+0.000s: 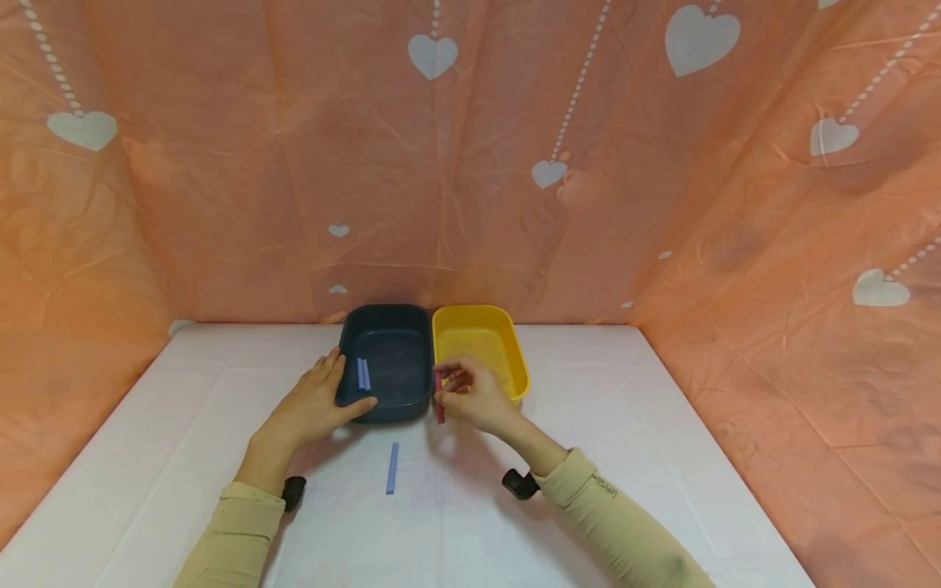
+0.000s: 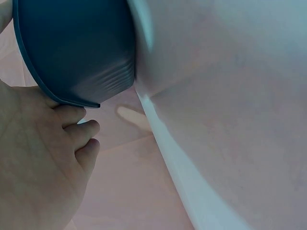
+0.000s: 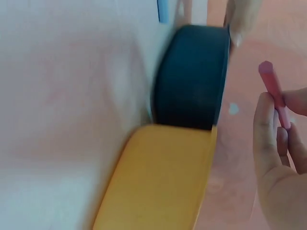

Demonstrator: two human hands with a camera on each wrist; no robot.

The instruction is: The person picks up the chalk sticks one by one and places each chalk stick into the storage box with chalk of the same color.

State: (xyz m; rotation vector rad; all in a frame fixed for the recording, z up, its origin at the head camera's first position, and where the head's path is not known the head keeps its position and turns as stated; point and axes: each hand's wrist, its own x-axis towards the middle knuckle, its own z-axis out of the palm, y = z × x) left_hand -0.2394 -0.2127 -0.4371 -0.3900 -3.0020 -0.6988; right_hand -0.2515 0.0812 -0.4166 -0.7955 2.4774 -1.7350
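At the left, the left hand (image 1: 312, 396) has its grip spread, fingers along the left side of a dark tray (image 1: 397, 351) and thumb across its near-left corner. Inside that tray lie two blue sticks (image 1: 363, 376), side by side; a loose blue stick (image 1: 393, 468) lies nearer the person. Next comes the red stick (image 3: 273, 88), pinched in the right hand's (image 1: 478, 400) grip between thumb and fingertips. What counts here, it seems, is how it sits over the seam between the trays: raised, its long axis running roughly near to far along that line, with the yellow tray (image 1: 481, 343) to its right, partly beneath the right hand. The left hand is well apart from it. The white surface (image 1: 353, 539) carries everything; beyond, orange cloth (image 1: 331, 163) printed with white hearts walls the space at left, back and right.
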